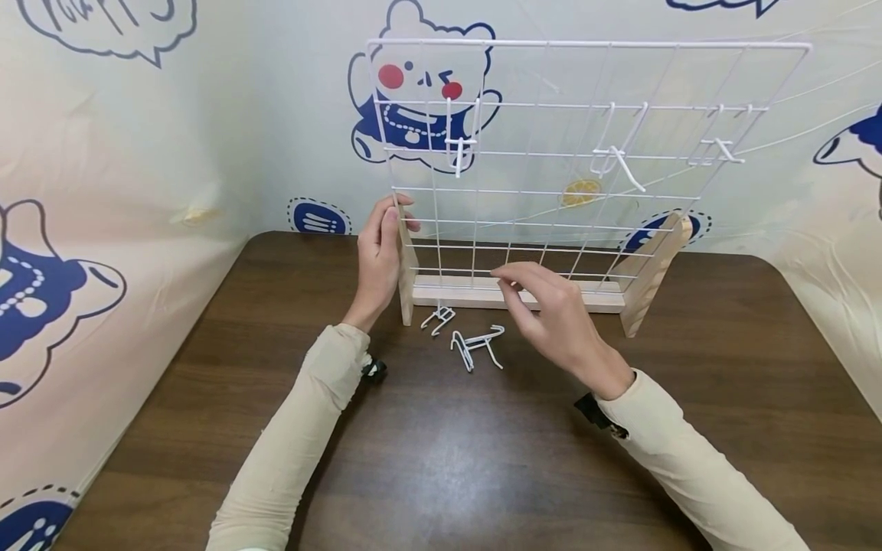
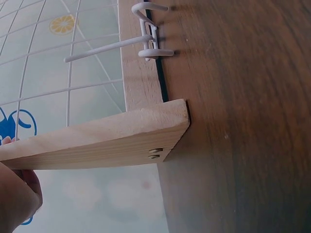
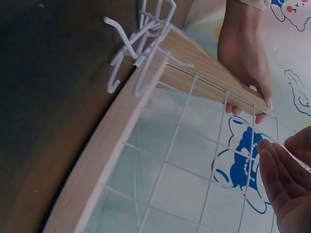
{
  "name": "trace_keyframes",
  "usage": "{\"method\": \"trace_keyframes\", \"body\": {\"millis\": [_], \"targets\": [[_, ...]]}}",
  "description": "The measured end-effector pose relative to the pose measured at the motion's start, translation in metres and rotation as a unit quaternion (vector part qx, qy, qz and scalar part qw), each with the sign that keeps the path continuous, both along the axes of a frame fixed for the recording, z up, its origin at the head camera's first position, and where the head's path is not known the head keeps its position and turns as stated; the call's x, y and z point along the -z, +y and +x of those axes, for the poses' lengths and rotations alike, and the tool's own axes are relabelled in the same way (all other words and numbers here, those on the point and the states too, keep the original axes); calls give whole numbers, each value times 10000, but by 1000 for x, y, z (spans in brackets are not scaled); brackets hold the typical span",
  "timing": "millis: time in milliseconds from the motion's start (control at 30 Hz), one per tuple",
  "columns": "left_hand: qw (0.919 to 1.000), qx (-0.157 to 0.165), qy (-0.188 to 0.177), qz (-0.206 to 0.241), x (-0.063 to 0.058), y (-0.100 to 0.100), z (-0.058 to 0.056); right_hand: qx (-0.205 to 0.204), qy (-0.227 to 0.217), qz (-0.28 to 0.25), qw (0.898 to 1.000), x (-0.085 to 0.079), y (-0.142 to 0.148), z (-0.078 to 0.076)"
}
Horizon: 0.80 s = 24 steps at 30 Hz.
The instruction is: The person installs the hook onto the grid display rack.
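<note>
A white wire grid [image 1: 530,191] stands on a wooden base, with a slanted wooden side piece at each end. My left hand [image 1: 379,245] grips the left side piece [image 1: 405,275] near its top; in the right wrist view that same hand [image 3: 245,58] shows at the wood's end. My right hand [image 1: 551,314] hovers at the lower grid, fingers loosely bent and thumb apart from them, nothing between. In the right wrist view its fingers [image 3: 277,177] overlap the wires. Loose white wire hooks [image 1: 477,346] lie on the table in front of the base, between the hands.
Three white hooks hang on the upper grid: a left one [image 1: 459,145], a middle one [image 1: 620,153] and a right one [image 1: 720,149]. The right side piece [image 1: 654,275] stands beyond my right hand. A patterned cloth backdrop [image 1: 296,115] rises behind the brown table [image 1: 448,474].
</note>
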State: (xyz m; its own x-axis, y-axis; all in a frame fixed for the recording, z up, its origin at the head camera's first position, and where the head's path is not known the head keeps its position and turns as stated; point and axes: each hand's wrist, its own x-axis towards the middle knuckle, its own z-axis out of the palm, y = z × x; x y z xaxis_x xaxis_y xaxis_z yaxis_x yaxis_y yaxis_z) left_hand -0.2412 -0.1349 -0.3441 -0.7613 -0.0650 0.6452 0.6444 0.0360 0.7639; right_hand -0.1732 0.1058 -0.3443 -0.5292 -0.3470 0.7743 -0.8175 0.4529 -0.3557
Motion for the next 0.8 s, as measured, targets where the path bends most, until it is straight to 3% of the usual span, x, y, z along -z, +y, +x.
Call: {"method": "trace_keyframes", "body": {"millis": [500,667,800], "targets": [[10000,83,12,28,3,0,-4,-373,-748,511,9952,24,9,4],[9999,98,-32,-32,4,-3,-3,-496,-1047,1037,9878,32,7,5],[9999,105,-43,-77,3,-5,-3,-454,-1386,1602,9763,34,4,6]]}}
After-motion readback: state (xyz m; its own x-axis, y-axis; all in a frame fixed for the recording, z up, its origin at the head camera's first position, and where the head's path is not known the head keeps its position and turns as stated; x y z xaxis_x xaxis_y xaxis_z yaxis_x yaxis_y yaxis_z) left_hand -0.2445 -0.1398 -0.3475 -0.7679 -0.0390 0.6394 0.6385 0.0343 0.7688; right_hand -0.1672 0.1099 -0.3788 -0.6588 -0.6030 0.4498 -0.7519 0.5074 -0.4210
